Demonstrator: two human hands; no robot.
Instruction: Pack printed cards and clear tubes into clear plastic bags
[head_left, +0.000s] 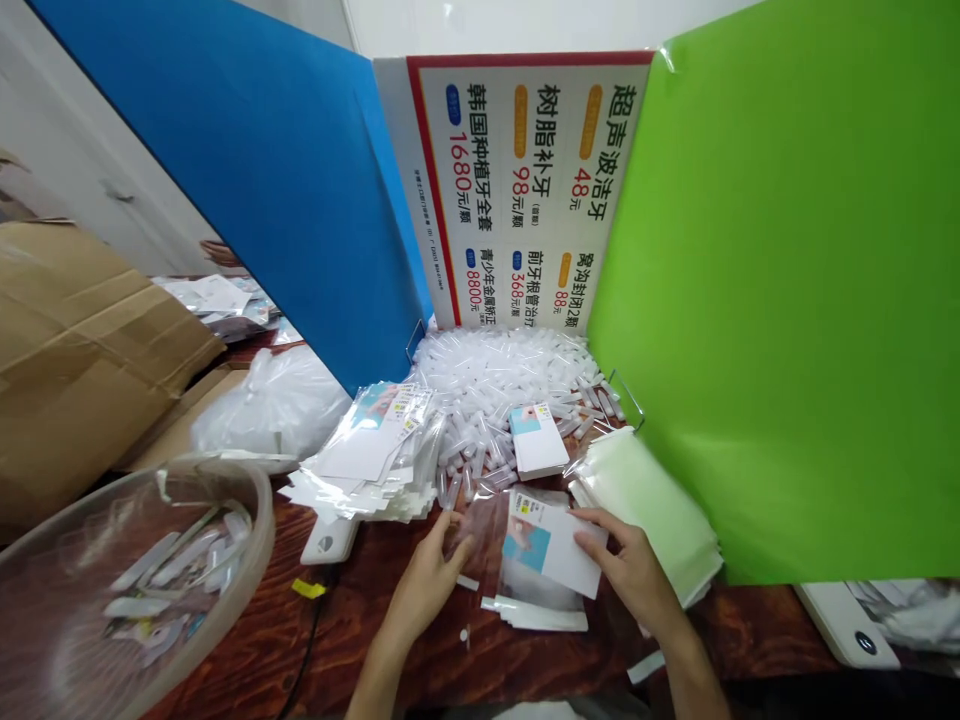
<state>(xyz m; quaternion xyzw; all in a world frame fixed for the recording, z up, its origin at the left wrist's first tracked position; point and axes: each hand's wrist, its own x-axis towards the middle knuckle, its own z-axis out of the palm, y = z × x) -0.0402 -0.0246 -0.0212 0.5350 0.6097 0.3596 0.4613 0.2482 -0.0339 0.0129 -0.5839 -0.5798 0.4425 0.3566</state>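
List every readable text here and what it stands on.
On the white, red-bordered rectangular panel:
"超声波洁牙 48元"
"树脂补牙 98元/颗"
"韩国种植牙全套 1680元/颗"
"窝沟封闭2颗 88元"
"前牙根管治疗 368元/颗" (end partly hidden)
"青少年金属矫正 8800元"
Too small to read: the panel's coloured badges, bracketed notes and edge line; print on the white-and-blue rectangular paper cards.
Dark marks on the left white plastic slab and right white plastic slab: unreadable.

Beyond the fingers (589,545), a white panel (499,190) reads sideways: 超声波洁牙 48元, 树脂补牙 98元/颗, 韩国种植牙全套 1680元/颗, 窝沟封闭2颗 88元, 368元/颗, 8800元.
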